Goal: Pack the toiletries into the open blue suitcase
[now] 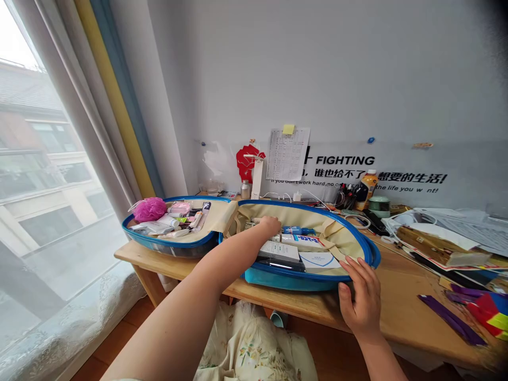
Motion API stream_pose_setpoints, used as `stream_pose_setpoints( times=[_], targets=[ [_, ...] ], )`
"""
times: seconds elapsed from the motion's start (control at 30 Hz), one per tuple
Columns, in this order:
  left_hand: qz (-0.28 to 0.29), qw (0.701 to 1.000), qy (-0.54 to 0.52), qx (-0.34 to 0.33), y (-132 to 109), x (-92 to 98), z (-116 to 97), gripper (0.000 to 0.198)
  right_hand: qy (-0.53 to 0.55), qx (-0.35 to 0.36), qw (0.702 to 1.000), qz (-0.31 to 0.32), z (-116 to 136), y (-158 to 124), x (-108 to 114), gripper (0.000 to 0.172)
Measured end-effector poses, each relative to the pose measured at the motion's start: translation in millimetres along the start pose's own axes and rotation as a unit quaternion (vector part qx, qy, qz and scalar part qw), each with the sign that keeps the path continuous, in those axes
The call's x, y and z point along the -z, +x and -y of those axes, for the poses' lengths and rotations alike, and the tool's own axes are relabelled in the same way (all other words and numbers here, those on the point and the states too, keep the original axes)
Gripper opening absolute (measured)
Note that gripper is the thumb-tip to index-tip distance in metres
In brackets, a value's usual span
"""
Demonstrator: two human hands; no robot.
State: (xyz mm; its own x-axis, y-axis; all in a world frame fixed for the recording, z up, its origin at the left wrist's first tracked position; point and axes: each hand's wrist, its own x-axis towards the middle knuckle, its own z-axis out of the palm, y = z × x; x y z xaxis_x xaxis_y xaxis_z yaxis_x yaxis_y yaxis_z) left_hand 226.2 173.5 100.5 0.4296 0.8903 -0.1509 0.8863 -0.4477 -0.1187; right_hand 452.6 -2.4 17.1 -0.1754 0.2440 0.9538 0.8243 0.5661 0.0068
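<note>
An open blue suitcase (309, 280) with beige lining lies unfolded on the wooden table. My left hand (271, 226) reaches down into its right half, fingers curled; whatever they hold is hidden. Beside that hand are a blue tube (297, 230), a white toothpaste box (304, 241), a printed grey-white box (281, 251) and a white box with a blue curve (319, 260). My right hand (361, 293) rests at the suitcase's near right rim, its fingers stretched out. In the left half sit a pink bath puff (149, 209) and several toiletries (186, 216).
On the table (397, 312) at the right lie papers (460, 233), a purple strip (450, 317) and colourful fabric (492, 312). Along the wall stand an orange-capped bottle (365, 189), a green jar (379, 206) and a small metallic bottle (245, 189). A curtained window is at the left.
</note>
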Motion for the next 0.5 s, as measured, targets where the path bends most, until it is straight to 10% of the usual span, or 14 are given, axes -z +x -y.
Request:
stream_pose_setpoints(
  times=[0.5],
  targets=[
    [-0.015, 1.000, -0.016, 0.023, 0.1, -2.0, -3.5, 0.038, -0.005, -0.005, 1.000, 0.002, -0.8, -0.2, 0.1, 0.041]
  ],
)
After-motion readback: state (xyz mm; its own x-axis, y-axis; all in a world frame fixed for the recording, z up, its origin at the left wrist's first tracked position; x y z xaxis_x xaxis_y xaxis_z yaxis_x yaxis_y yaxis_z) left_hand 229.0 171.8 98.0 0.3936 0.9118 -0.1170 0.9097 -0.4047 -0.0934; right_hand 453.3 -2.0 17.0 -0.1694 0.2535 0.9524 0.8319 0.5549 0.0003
